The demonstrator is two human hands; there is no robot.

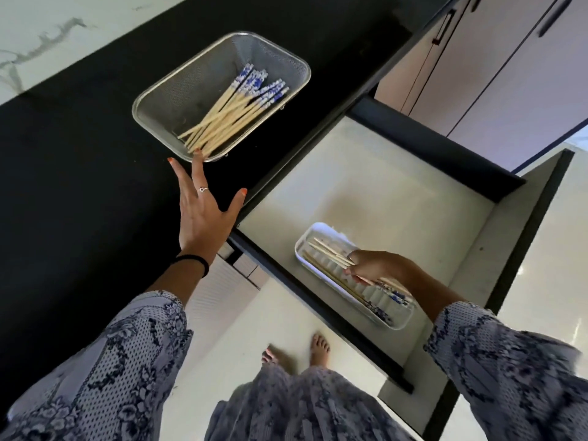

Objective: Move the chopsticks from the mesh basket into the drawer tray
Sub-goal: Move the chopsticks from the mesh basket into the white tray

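A metal mesh basket (159, 100) sits on the black counter and holds several bamboo chopsticks (229, 113) with blue-and-white patterned ends. My left hand (203, 214) is open with fingers spread, its fingertips touching the basket's near rim. In the open drawer lies a white ribbed tray (394, 319) with several chopsticks in it. My right hand (375, 265) is over the tray, its fingers closed around a few chopsticks (331, 249) that point away from me and rest in the tray.
The black counter (79, 154) runs along the left. The open drawer (381, 186) has a pale floor and dark walls. Cabinet doors with dark handles (547, 17) stand at the upper right. My bare feet (318, 348) are on the pale floor below.
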